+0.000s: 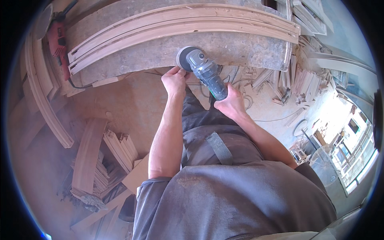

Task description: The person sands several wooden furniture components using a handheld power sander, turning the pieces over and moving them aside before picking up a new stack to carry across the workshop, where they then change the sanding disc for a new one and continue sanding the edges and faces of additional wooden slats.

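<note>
An angle grinder [209, 75] with a grey body is held in front of me by my right hand [233, 102], which is wrapped round its rear end. The round disc [183, 57] at its head has a pale rim and a dark face, and points toward the bench. My left hand [174, 81] is closed, its fingertips pinching the disc's near edge; the tips are partly hidden. Beyond the grinder, long, gently curved wooden mouldings [168, 25] lie side by side across the workbench [160, 52], apart from the disc.
At the bench's left end lies a red power tool [58, 46] with a round disc and cord. Wood strips [48, 96] and stacked boards [89, 156] stand at left. Scrap wood [306, 86] and cables [248, 96] cover the floor at right, near a fan [324, 160].
</note>
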Tool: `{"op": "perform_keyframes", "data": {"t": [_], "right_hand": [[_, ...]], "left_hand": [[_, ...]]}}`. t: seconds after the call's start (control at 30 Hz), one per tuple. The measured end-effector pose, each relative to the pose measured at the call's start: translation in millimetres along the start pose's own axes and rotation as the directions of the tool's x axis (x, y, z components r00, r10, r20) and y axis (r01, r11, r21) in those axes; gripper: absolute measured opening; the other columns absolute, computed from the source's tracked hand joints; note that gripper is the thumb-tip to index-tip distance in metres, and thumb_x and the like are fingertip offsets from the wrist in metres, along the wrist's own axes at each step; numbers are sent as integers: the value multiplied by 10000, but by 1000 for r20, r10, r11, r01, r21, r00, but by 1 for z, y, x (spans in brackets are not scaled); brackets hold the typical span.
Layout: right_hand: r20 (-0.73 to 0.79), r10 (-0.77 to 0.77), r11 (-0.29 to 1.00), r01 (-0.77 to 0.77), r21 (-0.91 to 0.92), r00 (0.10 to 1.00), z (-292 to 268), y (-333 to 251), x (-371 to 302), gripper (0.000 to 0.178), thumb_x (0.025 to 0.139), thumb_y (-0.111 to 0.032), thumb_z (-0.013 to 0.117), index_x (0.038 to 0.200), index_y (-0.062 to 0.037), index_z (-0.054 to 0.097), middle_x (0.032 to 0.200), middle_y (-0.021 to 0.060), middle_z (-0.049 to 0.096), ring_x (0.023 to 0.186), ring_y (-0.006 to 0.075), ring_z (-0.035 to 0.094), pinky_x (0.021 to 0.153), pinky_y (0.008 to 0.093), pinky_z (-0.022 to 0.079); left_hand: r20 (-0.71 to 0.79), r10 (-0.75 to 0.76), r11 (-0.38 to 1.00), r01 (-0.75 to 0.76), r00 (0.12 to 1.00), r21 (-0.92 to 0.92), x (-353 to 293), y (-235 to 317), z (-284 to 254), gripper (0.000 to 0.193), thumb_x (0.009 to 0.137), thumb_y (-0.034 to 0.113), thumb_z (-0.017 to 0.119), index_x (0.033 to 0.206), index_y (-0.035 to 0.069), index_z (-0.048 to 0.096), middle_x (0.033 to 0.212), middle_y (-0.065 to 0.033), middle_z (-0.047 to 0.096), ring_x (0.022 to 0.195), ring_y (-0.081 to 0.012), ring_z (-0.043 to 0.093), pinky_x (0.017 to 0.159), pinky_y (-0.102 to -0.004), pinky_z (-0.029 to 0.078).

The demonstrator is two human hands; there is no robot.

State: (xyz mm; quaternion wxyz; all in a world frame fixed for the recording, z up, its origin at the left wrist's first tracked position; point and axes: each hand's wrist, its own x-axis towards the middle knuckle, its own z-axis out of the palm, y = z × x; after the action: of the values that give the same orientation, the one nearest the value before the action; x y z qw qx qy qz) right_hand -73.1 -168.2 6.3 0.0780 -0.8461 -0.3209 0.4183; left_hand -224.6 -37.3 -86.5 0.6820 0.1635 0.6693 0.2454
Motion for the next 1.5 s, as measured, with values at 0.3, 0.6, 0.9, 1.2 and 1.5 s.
{"op": "perform_keyframes", "data": {"t": [0.3,0.6,0.9,1.2,1.5], "right_hand": [[-20,-6,1000,6,-25,1000,4,-3,0,503,692,-150,750,1158,-15,618,1003,239,739,975,437,721,883,488,561],[-18,-46,994,44,-101,999,12,-6,3,535,726,-113,746,1215,6,564,1052,278,715,1016,476,701,888,535,552],[-28,-55,984,49,-169,998,21,11,16,573,721,-105,765,1245,19,570,1150,283,691,1038,478,695,909,543,557],[-6,-69,991,68,-118,998,8,9,16,555,714,-104,761,1237,-16,595,1066,272,726,1022,467,709,898,524,566],[-102,-117,987,105,-121,988,5,34,26,504,724,-91,742,1199,-7,595,1018,285,726,985,476,712,871,544,562]], "left_hand": [[23,3,1000,-3,1000,5,-1,-2,2,201,995,-24,648,1132,-136,744,994,-144,763,844,-194,743,773,-314,643],[41,27,1000,-27,999,6,-2,-1,2,216,1006,-57,607,1161,-157,719,1030,-164,757,830,-211,744,757,-335,645],[-43,-34,999,34,998,17,0,4,5,205,978,-69,621,1131,-161,722,989,-173,752,807,-223,746,734,-332,640],[48,-118,985,123,992,-121,2,6,-8,177,980,-40,606,1107,-138,680,1032,-184,739,831,-251,755,723,-338,653],[-89,19,998,-25,996,-57,-11,50,-65,333,993,56,648,1270,-124,601,1127,-243,745,888,-304,758,765,-388,644]]}}
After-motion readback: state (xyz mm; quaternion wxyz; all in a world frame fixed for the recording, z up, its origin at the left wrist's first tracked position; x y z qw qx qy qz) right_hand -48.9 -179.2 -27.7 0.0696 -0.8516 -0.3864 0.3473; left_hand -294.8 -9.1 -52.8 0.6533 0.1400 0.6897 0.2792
